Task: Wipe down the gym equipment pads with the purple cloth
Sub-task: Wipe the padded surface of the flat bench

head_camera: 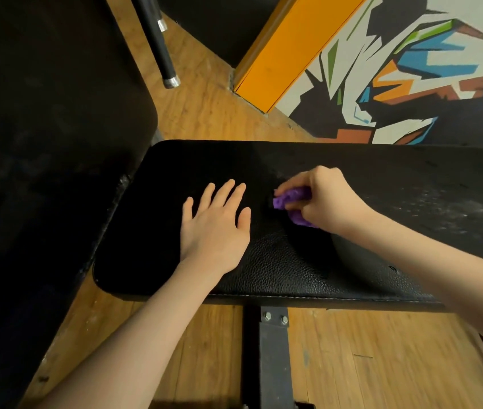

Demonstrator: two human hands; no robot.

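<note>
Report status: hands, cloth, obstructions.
Left hand flat on black leather bench pad. Right hand gripping bunched purple cloth against pad. Nothing in the way.

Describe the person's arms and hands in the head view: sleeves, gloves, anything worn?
Both forearms are bare up to the frame edges, with no sleeve in view. The left hand and right hand wear no gloves. No rings, watch, wristband or bracelet show on either wrist or on the visible fingers. No markings or tape can be seen. The right hand's fingertips are partly hidden, so rings there cannot be ruled out.
</note>
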